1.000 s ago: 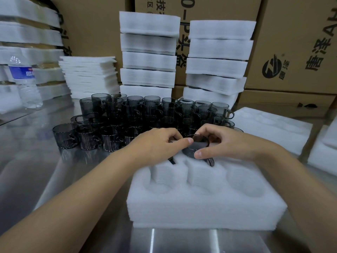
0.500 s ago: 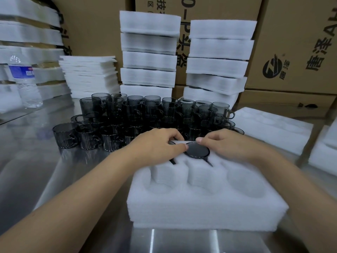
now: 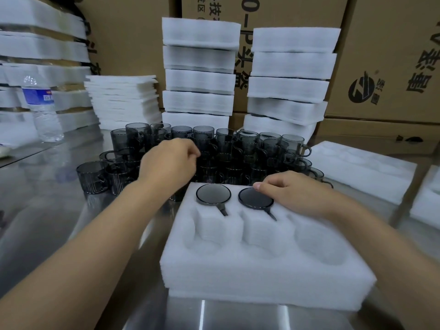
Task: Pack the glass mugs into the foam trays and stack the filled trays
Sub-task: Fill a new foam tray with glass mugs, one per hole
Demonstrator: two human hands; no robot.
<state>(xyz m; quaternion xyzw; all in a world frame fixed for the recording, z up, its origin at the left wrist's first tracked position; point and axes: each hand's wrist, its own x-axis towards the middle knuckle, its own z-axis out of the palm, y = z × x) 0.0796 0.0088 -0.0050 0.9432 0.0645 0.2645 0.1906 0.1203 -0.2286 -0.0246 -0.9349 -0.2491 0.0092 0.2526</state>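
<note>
Behind the near foam tray [image 3: 262, 277], loose smoked-glass mugs [image 3: 247, 148] crowd the steel table [image 3: 47, 198], packed right up to the tray's back edge. Beyond them rise two stacks of filled trays [image 3: 200, 75], with a pile of flat foam sheets [image 3: 123, 101] to the left of those and cardboard boxes [image 3: 385, 55] behind. A water bottle [image 3: 45, 110] stands far off to the tray's left, and a spare foam tray [image 3: 362, 172] lies to its right. Two mugs sit rim-up in the tray's back row: the left mug [image 3: 213, 194] in the back-left pocket and the right mug [image 3: 256, 198] in the back-middle one, each with its handle in a slot pointing toward the near row. The three near pockets hold nothing. A second ago both hands held the right mug tilted above its pocket; half a second ago it was down and the left hand covered the back-left pocket. Now the left hand [image 3: 169, 163] has lifted off the tray and hangs over the loose mugs behind the back-left corner, uncovering the left mug. Its fingers curl downward, back of the hand to the camera, so whether it grips a mug cannot be told. The right hand [image 3: 290, 191] rests on the tray's back-right part, thumb tip touching the right mug's far rim, fingers loosely bent, gripping nothing.
</note>
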